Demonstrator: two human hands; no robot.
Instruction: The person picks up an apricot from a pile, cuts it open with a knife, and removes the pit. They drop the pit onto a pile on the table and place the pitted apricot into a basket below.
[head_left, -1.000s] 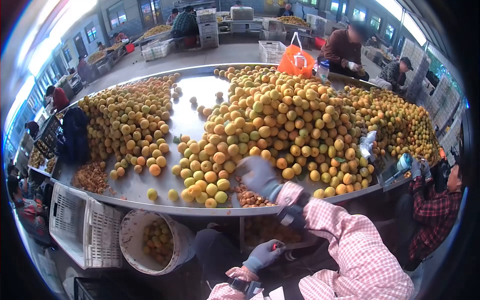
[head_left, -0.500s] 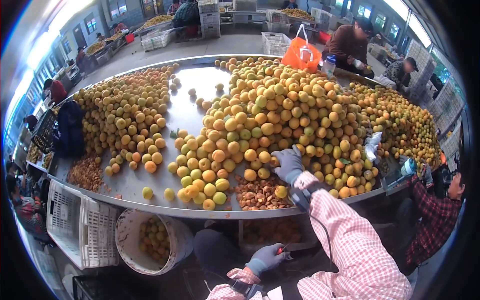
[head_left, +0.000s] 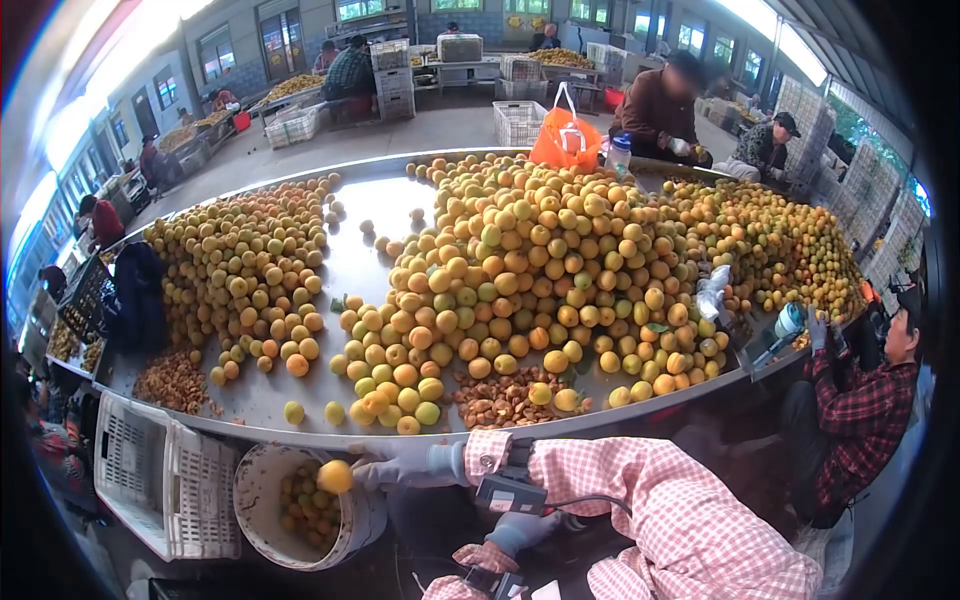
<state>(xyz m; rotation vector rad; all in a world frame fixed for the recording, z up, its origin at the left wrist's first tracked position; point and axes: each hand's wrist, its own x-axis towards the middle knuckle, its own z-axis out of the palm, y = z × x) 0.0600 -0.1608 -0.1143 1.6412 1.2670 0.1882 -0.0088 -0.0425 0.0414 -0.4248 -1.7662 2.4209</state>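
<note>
My right hand (head_left: 405, 465), in a grey glove, reaches left across my body to the white bucket (head_left: 250, 520). Its fingers are stretched out, and a yellow apricot (head_left: 335, 477) is just past their tips, above the bucket's rim; it looks let go. More apricots (head_left: 308, 505) lie inside the bucket. My left hand (head_left: 522, 531), also gloved, is low in front of me, partly hidden under my right forearm. It is closed on a small tool with a red part (head_left: 548, 512), mostly covered.
A large apricot heap (head_left: 520, 250) and another heap (head_left: 245, 260) cover much of the metal table (head_left: 350, 210). Brown pits (head_left: 505, 398) lie by the front edge. A white crate (head_left: 195, 490) stands left of the bucket. A co-worker in a checked shirt (head_left: 865, 410) sits at right.
My right hand has moved from the apricot heap down and left to the bucket, carrying an apricot. The view has tilted up slightly. My left hand stays low, now partly covered.
</note>
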